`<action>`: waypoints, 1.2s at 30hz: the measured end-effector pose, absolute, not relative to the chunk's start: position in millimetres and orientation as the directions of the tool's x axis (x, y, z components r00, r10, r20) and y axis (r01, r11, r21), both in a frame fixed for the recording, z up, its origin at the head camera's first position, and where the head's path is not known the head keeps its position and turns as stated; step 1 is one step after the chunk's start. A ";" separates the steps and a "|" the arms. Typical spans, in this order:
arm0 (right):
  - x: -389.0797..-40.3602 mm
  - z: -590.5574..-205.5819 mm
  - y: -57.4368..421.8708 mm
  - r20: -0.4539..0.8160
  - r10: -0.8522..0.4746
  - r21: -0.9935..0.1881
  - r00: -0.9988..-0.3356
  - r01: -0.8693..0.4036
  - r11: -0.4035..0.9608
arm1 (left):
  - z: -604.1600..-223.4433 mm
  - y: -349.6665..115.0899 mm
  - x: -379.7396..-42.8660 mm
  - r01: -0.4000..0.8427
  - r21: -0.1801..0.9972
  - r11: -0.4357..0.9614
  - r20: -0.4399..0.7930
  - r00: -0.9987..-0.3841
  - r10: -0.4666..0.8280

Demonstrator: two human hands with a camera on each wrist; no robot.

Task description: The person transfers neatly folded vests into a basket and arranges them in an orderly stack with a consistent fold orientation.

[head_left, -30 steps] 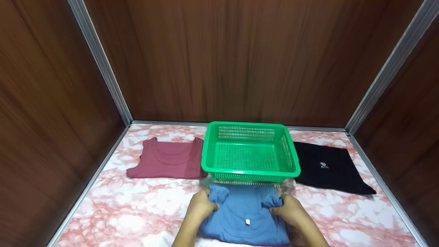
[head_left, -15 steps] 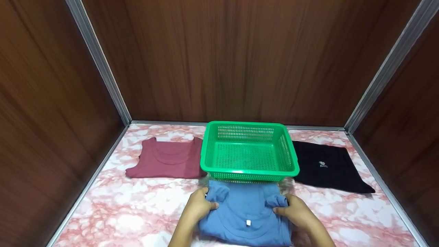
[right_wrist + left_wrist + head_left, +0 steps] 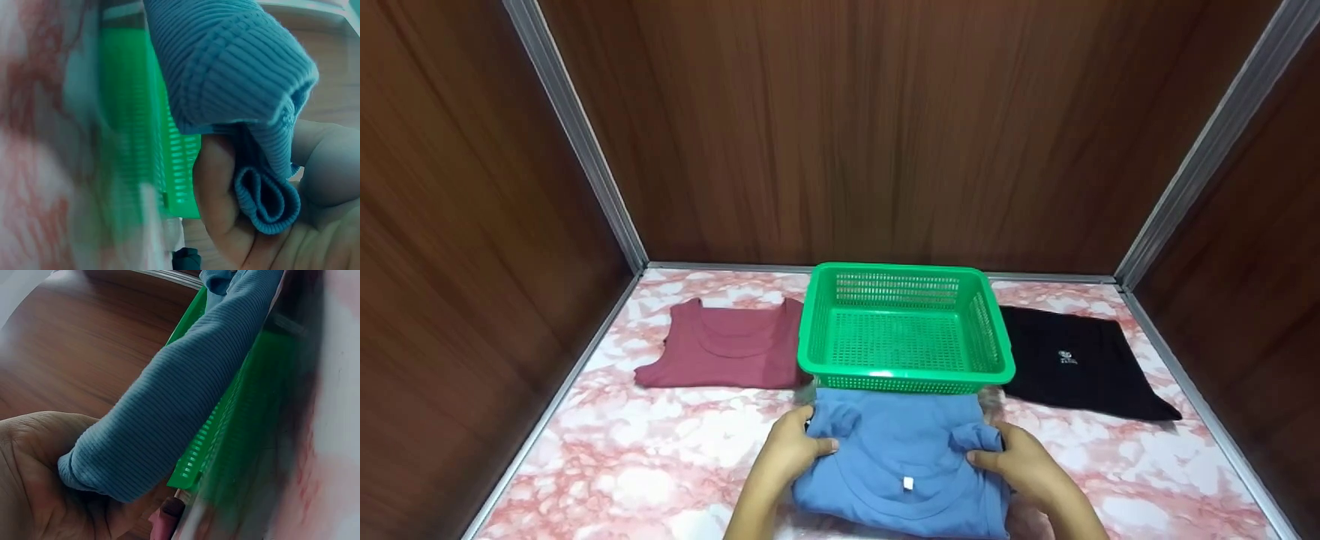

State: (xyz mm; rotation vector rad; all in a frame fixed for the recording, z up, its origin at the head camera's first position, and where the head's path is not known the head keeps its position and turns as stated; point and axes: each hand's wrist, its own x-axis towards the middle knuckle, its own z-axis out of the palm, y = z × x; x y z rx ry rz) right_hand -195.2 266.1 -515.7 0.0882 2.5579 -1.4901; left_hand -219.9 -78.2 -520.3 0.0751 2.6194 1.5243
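Observation:
A folded blue ribbed shirt (image 3: 896,431) with a small white neck tag lies in front of the basket in the head view. My left hand (image 3: 791,448) grips its left side, thumb on top and fingers underneath. On the opposite side, my right hand (image 3: 1024,459) pinches the shirt by the bunched sleeve. The left wrist view shows the rolled blue edge of the shirt (image 3: 163,405) tucked in the palm (image 3: 34,467). In the right wrist view, layered folds of the shirt (image 3: 242,67) sit between thumb and fingers (image 3: 216,185).
A green plastic basket (image 3: 907,380) stands just beyond the shirt. To its left lies a folded maroon top (image 3: 735,367), and to its right a folded black garment (image 3: 1072,375) with a small white print. Brown panels (image 3: 877,135) enclose the marbled tabletop (image 3: 645,465).
My right hand has shifted slightly to the right, drawing the blue shirt a little wider. The shirt's far edge now sits closer to the basket in view. My left hand has barely moved.

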 end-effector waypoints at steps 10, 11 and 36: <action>-182.5 -485.2 265.1 -0.200 -0.095 -0.896 -0.975 0.142 0.421 | -508.8 -78.0 -214.8 0.017 0.880 0.474 -0.041 -0.993 0.113; -180.3 -479.7 263.7 -0.205 -0.100 -0.898 -0.974 0.147 0.415 | -508.5 -78.0 -214.6 0.021 0.881 0.472 -0.036 -0.993 0.111; -185.4 -482.2 275.6 -0.154 -0.092 -0.928 -0.984 0.112 0.356 | -500.1 -76.2 -209.4 0.078 0.906 0.416 0.030 -0.992 0.122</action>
